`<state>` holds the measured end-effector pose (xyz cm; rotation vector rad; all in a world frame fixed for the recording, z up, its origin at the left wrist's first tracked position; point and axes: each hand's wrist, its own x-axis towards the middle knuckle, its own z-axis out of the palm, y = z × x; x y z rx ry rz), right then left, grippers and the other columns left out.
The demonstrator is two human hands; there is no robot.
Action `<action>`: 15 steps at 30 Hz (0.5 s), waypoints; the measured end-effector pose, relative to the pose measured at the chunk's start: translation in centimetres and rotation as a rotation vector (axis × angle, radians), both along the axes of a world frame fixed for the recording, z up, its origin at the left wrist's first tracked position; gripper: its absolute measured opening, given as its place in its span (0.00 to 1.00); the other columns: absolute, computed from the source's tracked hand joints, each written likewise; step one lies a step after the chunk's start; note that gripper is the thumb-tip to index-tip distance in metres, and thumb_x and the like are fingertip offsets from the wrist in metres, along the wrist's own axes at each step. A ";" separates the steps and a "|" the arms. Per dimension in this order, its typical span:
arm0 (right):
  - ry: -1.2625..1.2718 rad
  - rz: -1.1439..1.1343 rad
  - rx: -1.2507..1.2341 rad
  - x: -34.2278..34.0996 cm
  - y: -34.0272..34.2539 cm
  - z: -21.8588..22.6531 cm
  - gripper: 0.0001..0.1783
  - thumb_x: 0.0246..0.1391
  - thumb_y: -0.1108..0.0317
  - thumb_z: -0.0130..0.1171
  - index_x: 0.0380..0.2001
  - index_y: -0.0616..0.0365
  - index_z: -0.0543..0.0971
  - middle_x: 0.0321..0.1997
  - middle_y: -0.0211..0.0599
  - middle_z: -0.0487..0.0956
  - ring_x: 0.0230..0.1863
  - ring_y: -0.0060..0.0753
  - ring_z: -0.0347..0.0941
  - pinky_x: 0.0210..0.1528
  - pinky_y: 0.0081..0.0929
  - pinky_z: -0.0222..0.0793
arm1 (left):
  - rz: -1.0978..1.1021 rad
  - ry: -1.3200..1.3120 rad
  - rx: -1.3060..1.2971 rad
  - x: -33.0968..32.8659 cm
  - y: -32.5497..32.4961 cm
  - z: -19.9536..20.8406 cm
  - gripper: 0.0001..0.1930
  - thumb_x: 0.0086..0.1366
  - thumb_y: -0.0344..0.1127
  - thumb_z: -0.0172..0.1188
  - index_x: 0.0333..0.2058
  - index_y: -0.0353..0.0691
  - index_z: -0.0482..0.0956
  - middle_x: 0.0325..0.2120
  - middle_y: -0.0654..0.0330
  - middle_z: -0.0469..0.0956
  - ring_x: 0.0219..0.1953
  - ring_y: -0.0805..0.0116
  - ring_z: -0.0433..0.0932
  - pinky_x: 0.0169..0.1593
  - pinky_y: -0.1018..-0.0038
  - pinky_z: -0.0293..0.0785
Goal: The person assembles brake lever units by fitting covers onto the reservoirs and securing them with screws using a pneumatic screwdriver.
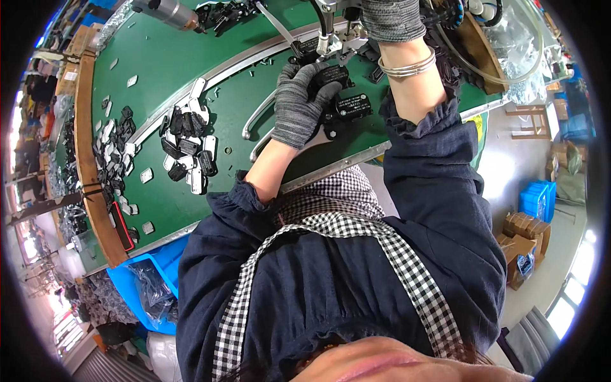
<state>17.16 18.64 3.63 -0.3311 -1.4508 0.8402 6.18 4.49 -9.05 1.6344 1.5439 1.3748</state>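
My left hand (299,105), in a grey striped knit glove, is closed around a black block-shaped part (331,75) with pale printing. It holds the part just below the metal head of a bench machine (328,41). A second black printed block (353,107) lies right beside it, next to silver curved metal arms (312,141). Another slim silver lever (258,118) sits left of my wrist. My right hand (391,22), gloved alike, is raised at the machine's right side; its fingers are cut off by the upper edge.
A pile of black and white small parts (188,137) lies on the green table (242,159), with more scattered parts (114,153) farther left. A power-driver-like tool (168,13) is at the upper left. Wooden strips (89,159) edge the table; a blue bin (143,286) stands below.
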 end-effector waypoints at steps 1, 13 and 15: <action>-0.003 0.001 0.003 0.0 -0.1 0.0 0.19 0.63 0.75 0.49 0.56 0.66 0.73 0.56 0.39 0.77 0.55 0.30 0.73 0.56 0.24 0.67 | -0.004 -0.018 -0.010 0.0 0.0 0.0 0.19 0.56 0.34 0.70 0.46 0.35 0.79 0.42 0.51 0.74 0.44 0.59 0.77 0.50 0.67 0.74; -0.039 -0.028 0.041 0.0 -1.2 -0.9 0.18 0.63 0.74 0.49 0.56 0.66 0.73 0.55 0.39 0.77 0.54 0.29 0.74 0.56 0.24 0.68 | 0.042 0.106 0.045 0.0 0.5 -0.9 0.20 0.54 0.38 0.71 0.44 0.37 0.80 0.40 0.50 0.75 0.42 0.54 0.77 0.48 0.64 0.74; -0.044 -0.020 0.046 -0.2 -1.5 -0.9 0.18 0.63 0.74 0.50 0.56 0.66 0.73 0.55 0.39 0.77 0.54 0.29 0.74 0.55 0.24 0.68 | 0.048 0.058 0.041 -0.1 0.3 -1.0 0.21 0.52 0.41 0.72 0.43 0.38 0.80 0.40 0.49 0.76 0.42 0.51 0.76 0.49 0.62 0.73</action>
